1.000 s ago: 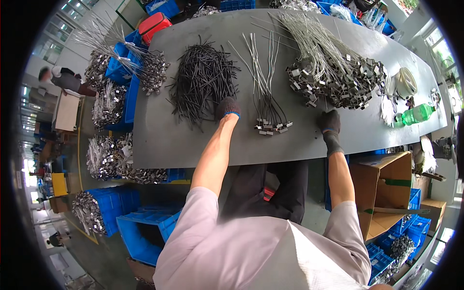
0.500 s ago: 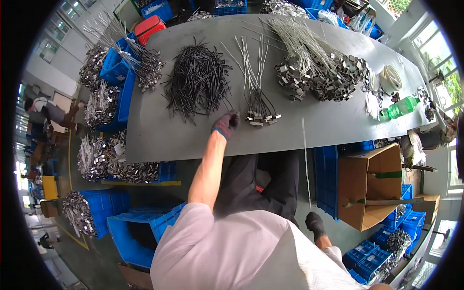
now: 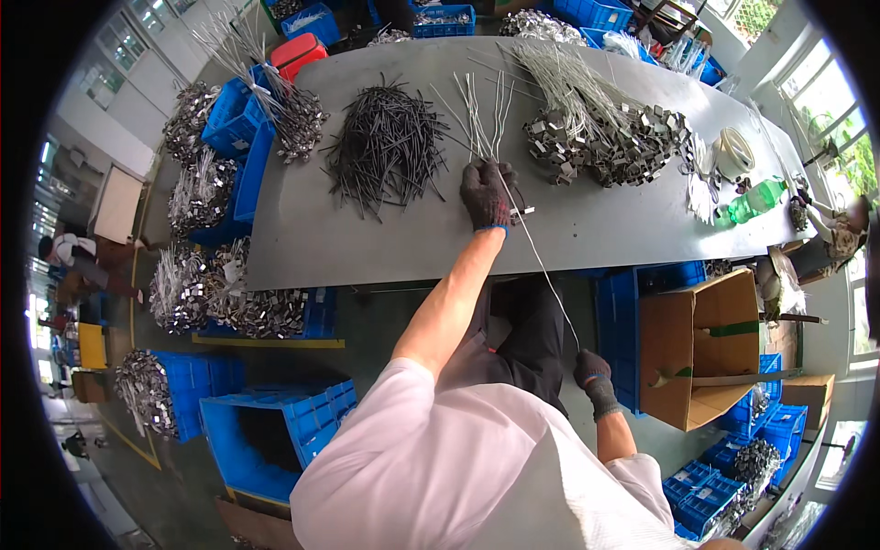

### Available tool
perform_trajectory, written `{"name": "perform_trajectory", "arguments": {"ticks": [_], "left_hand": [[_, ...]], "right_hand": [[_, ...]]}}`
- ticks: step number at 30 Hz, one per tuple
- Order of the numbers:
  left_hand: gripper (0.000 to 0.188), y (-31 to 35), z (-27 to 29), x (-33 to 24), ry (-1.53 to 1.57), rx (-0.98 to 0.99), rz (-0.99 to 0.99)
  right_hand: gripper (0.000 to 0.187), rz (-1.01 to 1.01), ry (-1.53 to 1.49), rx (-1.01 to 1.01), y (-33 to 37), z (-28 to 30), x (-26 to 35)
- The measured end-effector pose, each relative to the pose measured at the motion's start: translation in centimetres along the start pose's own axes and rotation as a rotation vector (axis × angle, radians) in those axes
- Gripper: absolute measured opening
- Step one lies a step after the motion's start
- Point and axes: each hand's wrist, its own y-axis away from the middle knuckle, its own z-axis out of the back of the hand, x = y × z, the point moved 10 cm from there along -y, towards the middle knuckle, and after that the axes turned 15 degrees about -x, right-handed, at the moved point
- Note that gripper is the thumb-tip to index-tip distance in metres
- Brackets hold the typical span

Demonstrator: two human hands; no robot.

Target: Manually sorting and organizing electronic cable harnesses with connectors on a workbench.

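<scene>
My right hand (image 3: 594, 378), in a dark knit glove, is closed on the lower end of a long thin pale wire (image 3: 543, 263) beyond the table's front edge. The wire slants up to my left hand (image 3: 486, 194), also gloved. Its fingers are curled over a small bunch of pale wires (image 3: 473, 115) on the table, and what they hold is hidden. Most of that bunch's metal clips are under the hand; one clip (image 3: 522, 213) shows beside it. Left of the hand lies a pile of short black tubes (image 3: 385, 142).
A large heap of wires with metal clips (image 3: 605, 147) lies on the grey table (image 3: 367, 257), near a tape roll (image 3: 735, 152) and a green bottle (image 3: 757, 202). A cardboard box (image 3: 678, 357) stands at right. Blue crates (image 3: 275, 431) stand at left. Another person (image 3: 73, 252) is at far left.
My left hand has moved right and away from me, from beside the black pile onto the small bunch. The wire's upper end has swung left to it; my right hand has risen slightly.
</scene>
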Motion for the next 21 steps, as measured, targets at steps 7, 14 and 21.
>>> {"name": "perform_trajectory", "arguments": {"ticks": [7, 14, 21], "left_hand": [[0.022, 2.2, 0.6, 4.1, -0.415, 0.305, 0.095], [0.024, 9.3, 3.7, 11.7, -0.702, 0.550, 0.068], [0.026, -1.1, 5.5, 10.4, -0.822, 0.376, 0.297]], "right_hand": [[0.023, 0.014, -0.355, -0.184, -2.7, 5.9, 4.9], [0.035, 0.185, -0.583, -0.849, -16.0, 16.8, 15.4], [0.057, -0.298, -1.143, -0.284, -24.0, 14.8, 22.0]]}}
